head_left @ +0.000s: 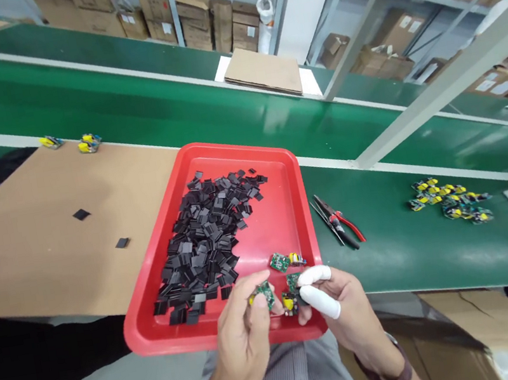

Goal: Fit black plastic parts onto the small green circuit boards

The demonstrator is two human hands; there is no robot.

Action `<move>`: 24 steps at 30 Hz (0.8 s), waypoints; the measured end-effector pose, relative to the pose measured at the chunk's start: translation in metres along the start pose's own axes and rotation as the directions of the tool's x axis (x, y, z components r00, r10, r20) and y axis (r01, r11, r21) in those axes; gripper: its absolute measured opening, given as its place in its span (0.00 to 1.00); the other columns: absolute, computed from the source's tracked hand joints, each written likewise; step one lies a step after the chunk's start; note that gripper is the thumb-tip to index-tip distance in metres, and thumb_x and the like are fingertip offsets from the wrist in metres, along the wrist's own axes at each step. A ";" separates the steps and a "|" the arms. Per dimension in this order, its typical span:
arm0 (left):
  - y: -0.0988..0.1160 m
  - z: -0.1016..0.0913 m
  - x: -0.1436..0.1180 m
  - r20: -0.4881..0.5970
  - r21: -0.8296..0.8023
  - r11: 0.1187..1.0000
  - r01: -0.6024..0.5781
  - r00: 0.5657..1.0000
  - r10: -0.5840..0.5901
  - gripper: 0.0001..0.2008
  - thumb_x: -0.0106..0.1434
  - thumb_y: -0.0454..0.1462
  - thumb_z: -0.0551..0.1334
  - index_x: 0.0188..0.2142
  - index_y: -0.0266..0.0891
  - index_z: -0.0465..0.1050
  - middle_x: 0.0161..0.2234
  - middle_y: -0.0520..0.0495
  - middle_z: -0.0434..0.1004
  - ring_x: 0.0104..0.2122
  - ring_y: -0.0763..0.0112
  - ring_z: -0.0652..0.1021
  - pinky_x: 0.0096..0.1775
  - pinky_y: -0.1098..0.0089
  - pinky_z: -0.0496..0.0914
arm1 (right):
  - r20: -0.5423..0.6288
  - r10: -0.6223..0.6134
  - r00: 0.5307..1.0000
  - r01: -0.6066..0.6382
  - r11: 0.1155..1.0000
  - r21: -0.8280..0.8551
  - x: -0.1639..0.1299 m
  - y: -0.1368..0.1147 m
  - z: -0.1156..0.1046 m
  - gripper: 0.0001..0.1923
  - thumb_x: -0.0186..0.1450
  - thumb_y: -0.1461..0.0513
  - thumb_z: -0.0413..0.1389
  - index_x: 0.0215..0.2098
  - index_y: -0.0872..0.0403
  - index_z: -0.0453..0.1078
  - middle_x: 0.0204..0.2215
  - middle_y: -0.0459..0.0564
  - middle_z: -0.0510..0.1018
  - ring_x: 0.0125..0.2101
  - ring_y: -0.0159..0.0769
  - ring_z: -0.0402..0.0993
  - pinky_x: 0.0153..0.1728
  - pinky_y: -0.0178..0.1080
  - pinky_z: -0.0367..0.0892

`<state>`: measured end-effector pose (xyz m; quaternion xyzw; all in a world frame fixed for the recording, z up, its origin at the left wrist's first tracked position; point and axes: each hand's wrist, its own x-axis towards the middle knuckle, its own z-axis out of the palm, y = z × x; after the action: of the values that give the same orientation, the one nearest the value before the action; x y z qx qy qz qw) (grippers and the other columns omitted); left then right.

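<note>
Circuit boards: one is pinched in the left hand, another in the right hand over the red tray, where the pile of black squares looks mostly unused.

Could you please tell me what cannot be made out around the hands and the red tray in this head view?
- Head view: the circuit board in the left hand is partly covered by fingers.
- The board in the right hand is half hidden by white finger cots.
- Components on the loose board in the red tray are too small.
- Black pieces overlap; uncountable.
- Both forearms are cut off by the bottom edge.
</note>
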<state>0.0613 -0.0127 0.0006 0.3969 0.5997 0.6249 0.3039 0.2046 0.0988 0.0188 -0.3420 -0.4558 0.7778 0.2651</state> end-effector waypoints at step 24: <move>0.026 0.008 0.029 0.181 -0.158 0.970 0.185 0.971 -0.156 0.08 0.72 0.40 0.60 0.35 0.40 0.73 0.39 0.48 0.74 0.23 0.76 0.75 0.24 0.73 0.71 | 0.061 -0.170 0.984 0.173 0.984 -0.047 0.000 -0.005 0.004 0.06 0.66 0.62 0.66 0.43 0.49 0.80 0.33 0.47 0.81 0.29 0.33 0.81 0.35 0.35 0.79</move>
<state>0.0559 0.0135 0.0298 0.3666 0.5472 0.6109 0.4394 0.2025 0.0989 0.0247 -0.2860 -0.5112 0.7492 0.3091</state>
